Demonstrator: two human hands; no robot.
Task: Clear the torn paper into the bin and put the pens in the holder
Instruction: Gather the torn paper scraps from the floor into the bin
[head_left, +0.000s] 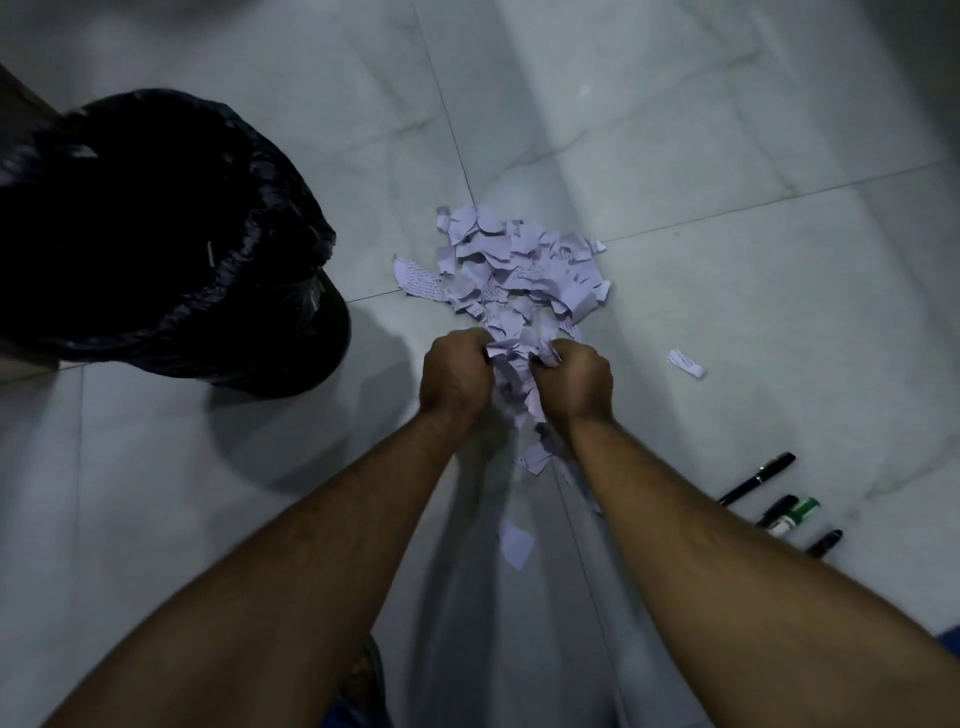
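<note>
A heap of torn white paper scraps (519, 265) lies on the pale tiled floor. My left hand (454, 376) and my right hand (574, 382) are side by side just below the heap, both closed on one bunch of scraps (514, 384) held between them. A few bits hang or drop beneath the hands (535, 460). A bin lined with a black bag (150, 244) stands to the left. Several pens (758, 480) lie on the floor at the right, beside my right forearm. No pen holder is in view.
Single scraps lie apart from the heap, one at the right (685, 364) and one between my forearms (514, 543). A green-capped marker (795, 514) lies among the pens. A brown edge of furniture (21, 98) shows at the far left behind the bin.
</note>
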